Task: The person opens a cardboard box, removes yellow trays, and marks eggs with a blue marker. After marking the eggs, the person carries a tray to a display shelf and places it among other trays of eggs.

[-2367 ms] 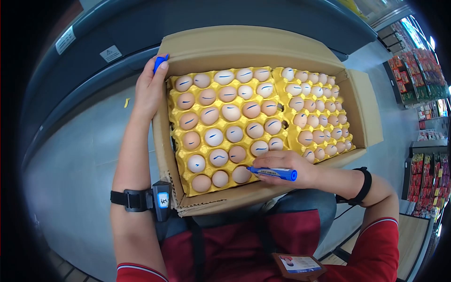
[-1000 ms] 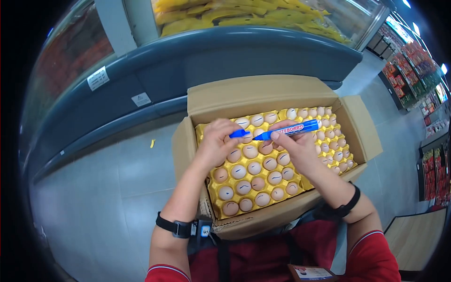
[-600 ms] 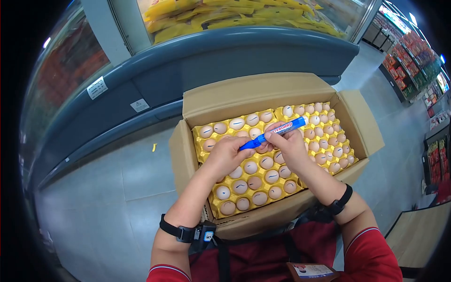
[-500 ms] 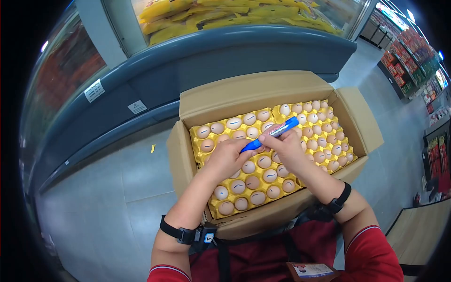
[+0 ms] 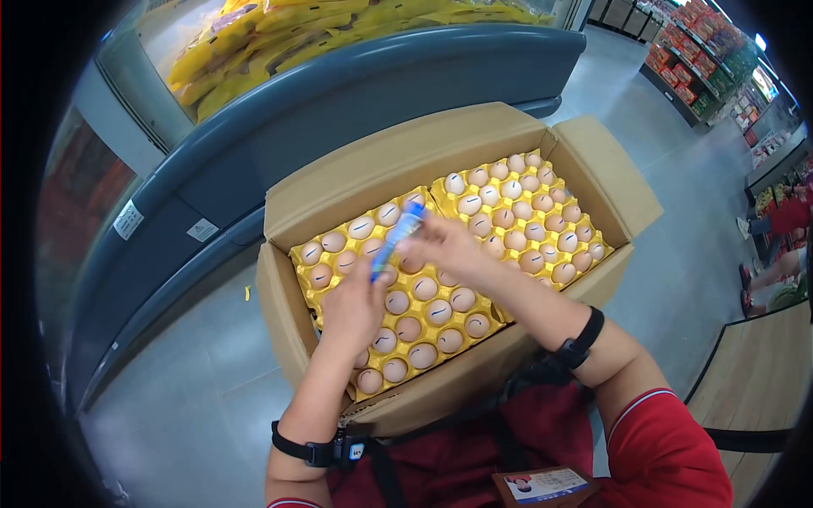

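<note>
A blue marker point(image 5: 396, 240) with a pale label is held at a slant above the eggs, slightly blurred. My left hand point(image 5: 354, 305) closes on its lower end, and my right hand point(image 5: 449, 245) pinches it by the upper part. Beneath both hands, yellow egg trays point(image 5: 439, 196) sit side by side in an open cardboard box point(image 5: 389, 172). Brown and pale eggs fill the visible cups. Many, such as one egg point(image 5: 439, 312) near the front, carry a short blue line. My hands and forearms hide part of the left tray.
Behind the box runs a dark grey display-case bumper point(image 5: 364, 93), with yellow bags point(image 5: 279, 42) behind its glass. Stocked shelves point(image 5: 699, 59) stand at the far right. A wooden surface point(image 5: 754, 381) and another person's legs point(image 5: 775, 275) are at the right edge.
The view has shifted, so the box sits lower left in the picture. My hands still hold the marker, which has turned steeper.
</note>
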Demonstrator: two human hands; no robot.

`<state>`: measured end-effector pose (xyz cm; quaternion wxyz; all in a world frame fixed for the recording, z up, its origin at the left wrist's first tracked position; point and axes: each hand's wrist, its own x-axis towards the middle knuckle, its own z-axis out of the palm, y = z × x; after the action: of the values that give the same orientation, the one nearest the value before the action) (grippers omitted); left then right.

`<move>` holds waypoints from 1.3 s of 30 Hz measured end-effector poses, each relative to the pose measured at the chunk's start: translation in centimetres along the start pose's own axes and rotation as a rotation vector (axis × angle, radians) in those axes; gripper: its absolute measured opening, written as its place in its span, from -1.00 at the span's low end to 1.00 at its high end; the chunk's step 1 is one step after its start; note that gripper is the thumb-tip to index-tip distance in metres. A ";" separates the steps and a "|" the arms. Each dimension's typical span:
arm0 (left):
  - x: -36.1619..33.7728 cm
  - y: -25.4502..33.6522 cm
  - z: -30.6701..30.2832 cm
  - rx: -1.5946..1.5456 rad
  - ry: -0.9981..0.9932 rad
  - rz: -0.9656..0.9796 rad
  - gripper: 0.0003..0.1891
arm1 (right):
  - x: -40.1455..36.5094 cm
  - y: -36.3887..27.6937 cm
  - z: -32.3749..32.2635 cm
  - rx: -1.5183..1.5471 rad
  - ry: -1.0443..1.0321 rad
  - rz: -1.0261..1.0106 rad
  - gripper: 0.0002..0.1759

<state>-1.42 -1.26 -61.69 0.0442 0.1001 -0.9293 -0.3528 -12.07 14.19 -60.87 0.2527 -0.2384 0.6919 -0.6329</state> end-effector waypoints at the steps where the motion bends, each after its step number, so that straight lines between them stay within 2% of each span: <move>1: -0.4 -0.9 -0.1 -0.062 0.041 -0.126 -0.64 | 0.5 0.5 -1.7 -0.032 0.103 0.061 -0.44; 2: -1.0 -1.9 -0.1 -0.127 0.083 -0.253 -0.63 | 1.1 1.7 -3.5 -0.066 0.205 0.124 -0.33; 3: -1.8 -3.6 0.4 -0.139 0.128 -0.285 -0.62 | 1.5 2.8 -4.5 -0.101 0.306 0.187 -0.21; 5: -3.6 -6.7 1.5 -0.160 0.221 -0.345 -0.59 | 1.1 3.9 -4.5 -0.364 0.206 0.428 -0.16; 6: -4.2 -6.7 1.6 -0.323 0.215 -0.451 -0.60 | 1.0 4.4 -4.4 -0.496 0.151 0.548 -0.14; 7: -4.7 -6.7 1.8 -0.488 0.205 -0.559 -0.61 | 1.1 4.9 -4.4 -0.512 0.047 0.491 -0.02; 8: -5.0 -6.5 2.0 -0.654 0.193 -0.668 -0.62 | 1.2 5.4 -4.5 -0.544 0.013 0.511 -0.01; 12: -4.1 -5.6 1.2 -0.723 0.166 -0.818 -0.61 | 2.2 6.0 -3.2 -0.656 -0.041 0.577 -0.02; 16: -3.4 -7.5 1.4 -0.738 0.154 -0.754 -0.64 | 2.2 7.0 -2.5 -0.648 0.013 0.572 -0.06; 19: -3.1 -7.4 1.8 -0.679 0.221 -0.787 -0.64 | 2.2 6.7 -2.0 -0.675 0.093 0.532 -0.17; 22: -2.4 -6.1 1.3 -0.611 0.222 -0.799 -0.64 | 1.9 6.4 -2.9 -0.291 0.202 0.500 -0.28; 23: -2.3 -7.0 1.4 -0.654 0.231 -0.719 -0.65 | 1.7 6.2 -2.8 -0.327 0.248 0.499 -0.30; 27: -2.4 -5.3 -1.1 -0.750 0.252 -0.699 -0.66 | 1.3 5.9 -2.9 -0.338 0.278 0.389 -0.24; 32: -3.2 -4.2 -2.5 -0.707 0.320 -0.675 -0.68 | 0.3 3.6 -3.3 -0.305 0.238 0.289 -0.19; 35: -4.2 -4.0 -2.2 -0.743 0.354 -0.662 -0.68 | -0.4 1.9 -3.8 -0.420 0.198 0.176 -0.18; 39: -4.8 -1.2 -3.6 -0.768 0.380 -0.598 -0.68 | -2.6 -0.4 -4.8 -0.329 0.164 0.162 -0.14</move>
<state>4.00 -3.48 -59.87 0.1428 0.4001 -0.6394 -0.6409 -13.22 19.54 -60.04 0.2033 -0.1677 0.8212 -0.5061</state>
